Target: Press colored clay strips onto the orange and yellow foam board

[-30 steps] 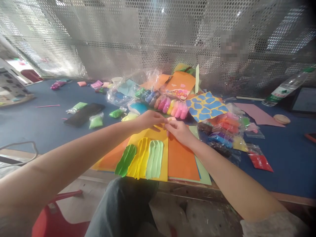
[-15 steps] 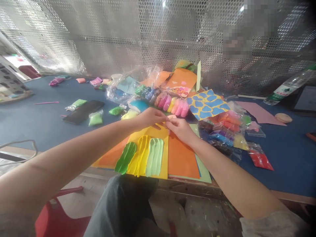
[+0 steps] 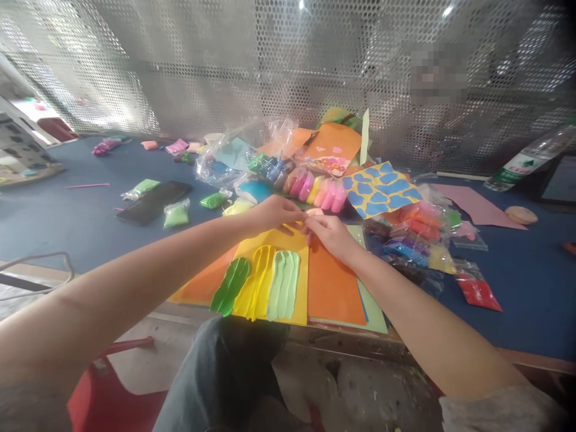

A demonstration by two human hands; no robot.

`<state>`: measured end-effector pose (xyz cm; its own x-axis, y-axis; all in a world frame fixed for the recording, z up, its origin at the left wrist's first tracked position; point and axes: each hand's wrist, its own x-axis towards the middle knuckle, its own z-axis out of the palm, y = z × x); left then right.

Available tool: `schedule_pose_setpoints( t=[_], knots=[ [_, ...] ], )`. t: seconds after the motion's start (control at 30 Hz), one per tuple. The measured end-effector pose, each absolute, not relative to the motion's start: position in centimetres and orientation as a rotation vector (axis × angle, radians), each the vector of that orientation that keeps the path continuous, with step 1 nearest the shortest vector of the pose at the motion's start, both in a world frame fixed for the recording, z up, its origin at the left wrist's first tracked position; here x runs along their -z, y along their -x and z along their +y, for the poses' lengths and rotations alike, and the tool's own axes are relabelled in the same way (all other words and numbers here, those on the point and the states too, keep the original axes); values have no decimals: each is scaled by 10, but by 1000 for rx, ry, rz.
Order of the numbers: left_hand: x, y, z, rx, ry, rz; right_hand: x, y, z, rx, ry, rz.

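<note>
Above the back part of a yellow sheet (image 3: 297,300), my left hand (image 3: 279,215) and my right hand (image 3: 327,233) meet fingertip to fingertip, both pinched closed. Whatever is between the fingers is too small and covered to make out. A pale peach piece (image 3: 314,212) shows just behind the fingertips; I cannot tell if they grip it. Nearer me, three ridged strips of soft clay lie side by side on the sheet: a dark green strip (image 3: 230,287), a yellow strip (image 3: 257,285) and a pale mint strip (image 3: 283,285). An orange sheet (image 3: 335,291) lies to their right.
Bagged pink and yellow clay (image 3: 321,189) and a blue-patterned yellow card (image 3: 382,189) lie beyond my hands. More clay bags (image 3: 416,225) and a red packet (image 3: 477,288) are at right. A plastic bottle (image 3: 517,165) leans against the perforated metal screen (image 3: 202,72).
My hands stay together at the same place over the sheets, with only a very slight shift of the fingers. The whole view has drifted a little; nothing on the table has moved.
</note>
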<state>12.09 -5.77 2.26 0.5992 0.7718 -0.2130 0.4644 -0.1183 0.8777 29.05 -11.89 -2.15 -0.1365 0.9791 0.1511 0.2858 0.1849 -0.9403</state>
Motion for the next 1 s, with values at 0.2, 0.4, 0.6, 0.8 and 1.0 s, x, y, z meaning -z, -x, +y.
schedule_pose_setpoints(
  t=[0.2, 0.4, 0.6, 0.8, 1.0],
  knots=[
    [-21, -120, -57, -365, -1746, 999, 25, -291, -118, -1045, 1234, -1565],
    [-18, -120, -57, -382, -1758, 983, 25, -291, -118, -1043, 1249, -1574],
    [-17, -119, -56, -370, -1738, 991, 23, -290, -119, -1026, 1249, -1622],
    [-16, -119, -56, -389, -1719, 964, 21, -289, -120, -1026, 1249, -1649],
    [-15, -118, -56, -400, -1714, 955, 18, -289, -122, -1043, 1273, -1658]
  ],
)
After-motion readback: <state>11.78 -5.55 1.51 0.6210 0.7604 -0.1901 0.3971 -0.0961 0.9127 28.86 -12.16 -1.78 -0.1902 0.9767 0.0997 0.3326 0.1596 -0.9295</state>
